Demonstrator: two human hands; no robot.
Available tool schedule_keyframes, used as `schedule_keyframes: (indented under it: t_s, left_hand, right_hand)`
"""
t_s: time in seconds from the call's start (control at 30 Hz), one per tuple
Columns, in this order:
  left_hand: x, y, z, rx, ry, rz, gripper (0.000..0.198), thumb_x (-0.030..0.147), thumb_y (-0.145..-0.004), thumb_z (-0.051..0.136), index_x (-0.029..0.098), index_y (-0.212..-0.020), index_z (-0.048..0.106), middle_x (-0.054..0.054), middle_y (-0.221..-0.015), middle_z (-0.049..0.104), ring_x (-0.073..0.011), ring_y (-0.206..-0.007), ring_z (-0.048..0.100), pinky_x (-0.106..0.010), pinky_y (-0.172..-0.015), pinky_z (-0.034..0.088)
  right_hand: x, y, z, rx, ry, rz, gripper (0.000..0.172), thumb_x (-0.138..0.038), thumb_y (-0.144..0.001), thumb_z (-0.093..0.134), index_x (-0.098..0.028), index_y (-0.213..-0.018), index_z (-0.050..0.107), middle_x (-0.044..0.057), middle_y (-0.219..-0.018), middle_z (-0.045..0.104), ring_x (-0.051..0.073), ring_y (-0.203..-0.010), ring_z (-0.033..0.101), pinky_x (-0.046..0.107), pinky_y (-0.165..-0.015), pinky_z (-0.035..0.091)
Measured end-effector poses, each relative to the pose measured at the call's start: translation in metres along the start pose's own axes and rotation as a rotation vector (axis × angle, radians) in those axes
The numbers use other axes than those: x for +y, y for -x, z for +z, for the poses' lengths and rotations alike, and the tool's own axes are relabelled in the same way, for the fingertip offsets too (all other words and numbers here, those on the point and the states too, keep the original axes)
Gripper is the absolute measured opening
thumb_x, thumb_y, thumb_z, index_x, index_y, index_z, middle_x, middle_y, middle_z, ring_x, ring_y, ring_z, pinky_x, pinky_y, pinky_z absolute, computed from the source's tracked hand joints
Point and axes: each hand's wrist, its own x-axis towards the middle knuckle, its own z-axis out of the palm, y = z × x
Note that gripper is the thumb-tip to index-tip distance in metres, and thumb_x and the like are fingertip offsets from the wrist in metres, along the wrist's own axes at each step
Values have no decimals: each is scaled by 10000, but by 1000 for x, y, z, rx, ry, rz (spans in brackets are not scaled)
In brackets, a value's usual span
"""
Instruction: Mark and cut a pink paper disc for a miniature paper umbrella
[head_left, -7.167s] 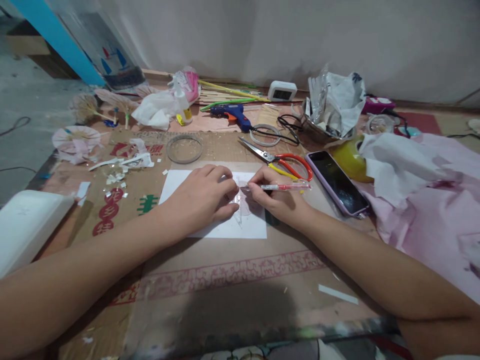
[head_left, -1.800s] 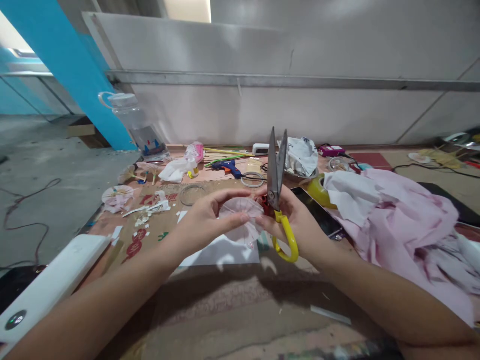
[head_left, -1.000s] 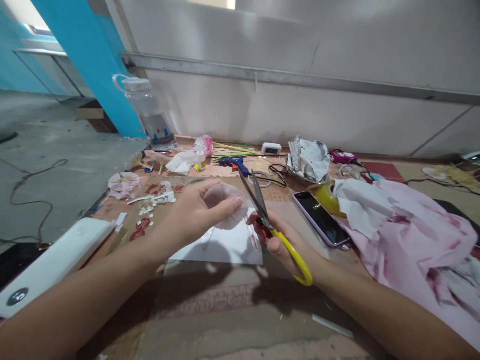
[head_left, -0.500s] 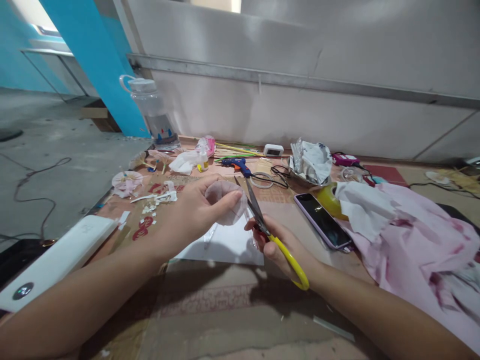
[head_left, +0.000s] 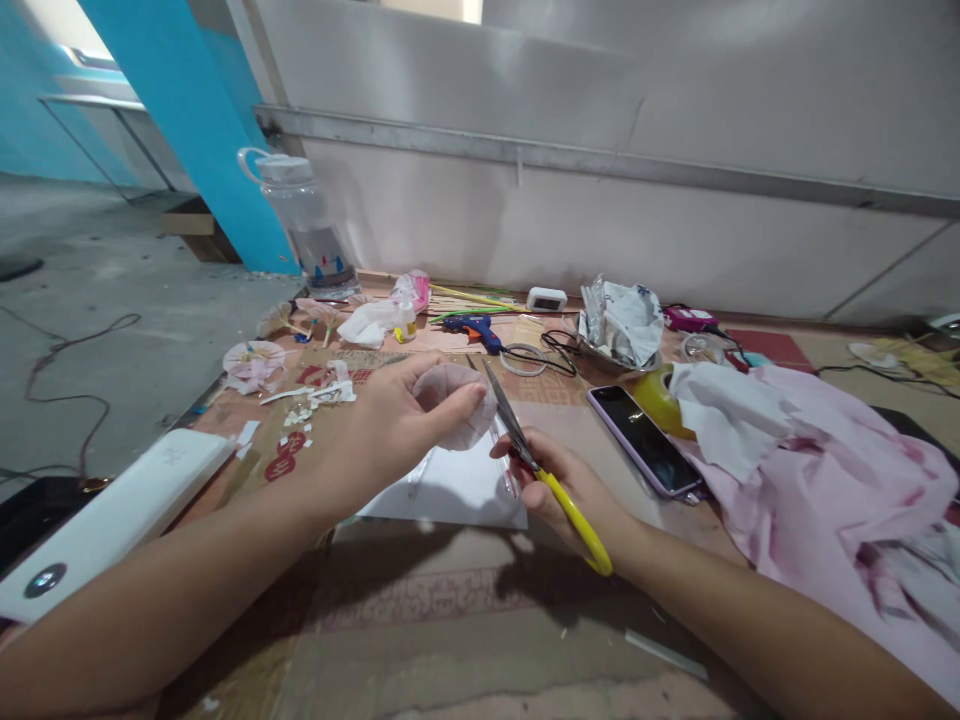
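Between the thumb and fingers of my left hand (head_left: 401, 410) is a thin, round, pale piece of sheer fabric (head_left: 471, 418). My right hand (head_left: 559, 485) is closed around the yellow handles of a pair of scissors (head_left: 566, 515). The blades point up and away, slightly parted, beside the right edge of the fabric. I cannot tell whether they touch it. Below both hands, a white sheet of paper (head_left: 450, 495) lies on the cardboard-covered table. My right fingers hide part of the handles.
A phone (head_left: 645, 440), yellow tape roll (head_left: 658, 400) and pink cloth (head_left: 817, 470) lie at right. Behind are a blue glue gun (head_left: 476, 330) and a small glue bottle (head_left: 406, 322). At left are paper scraps (head_left: 304, 410), a long white device (head_left: 120, 520) and a water bottle (head_left: 311, 230).
The scissor blades have closed somewhat and the scissors have turned slightly in my right hand. My left hand and the fabric have hardly moved.
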Motion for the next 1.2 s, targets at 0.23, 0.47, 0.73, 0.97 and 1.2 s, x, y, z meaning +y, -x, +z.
schedule_keyframes:
  t_s: [0.23,0.47,0.73,0.97,1.2]
  left_hand:
    - [1,0,2,9,40,-30,284,441,-866,680,185,-745,661,26,-635,615,-95,-553,538,-209,-491,411]
    - [2,2,3,22,70,-43,290,448,-856,694,185,-739,657,28,-622,613,-91,-538,528,-198,-470,406]
    - [-3,4,6,14,120,-46,321,482,-882,699,185,-772,656,31,-635,621,-93,-538,549,-189,-465,437]
    - [-6,5,7,10,162,-75,339,510,-878,715,186,-797,658,22,-656,640,-105,-554,565,-203,-476,454]
    - [-6,4,7,12,173,-80,342,518,-880,712,184,-813,679,19,-671,656,-104,-556,573,-202,-475,462]
  right_hand:
    - [1,0,0,9,-15,11,736,-857,-787,604,-196,-1108,627,-21,-786,474,147,-695,387,277,-619,301]
    - [-2,-1,1,12,-16,22,734,-859,-776,613,-195,-1090,629,-22,-774,468,145,-683,379,272,-612,298]
    - [-5,0,2,36,19,31,764,-887,-761,594,-190,-1071,631,-17,-761,479,152,-682,401,274,-619,320]
    - [-5,-1,2,45,39,42,762,-893,-757,589,-194,-1058,633,-14,-757,481,156,-679,404,281,-620,322]
    - [-6,-2,2,40,1,70,762,-888,-737,621,-193,-1050,626,-21,-744,469,150,-668,386,277,-608,310]
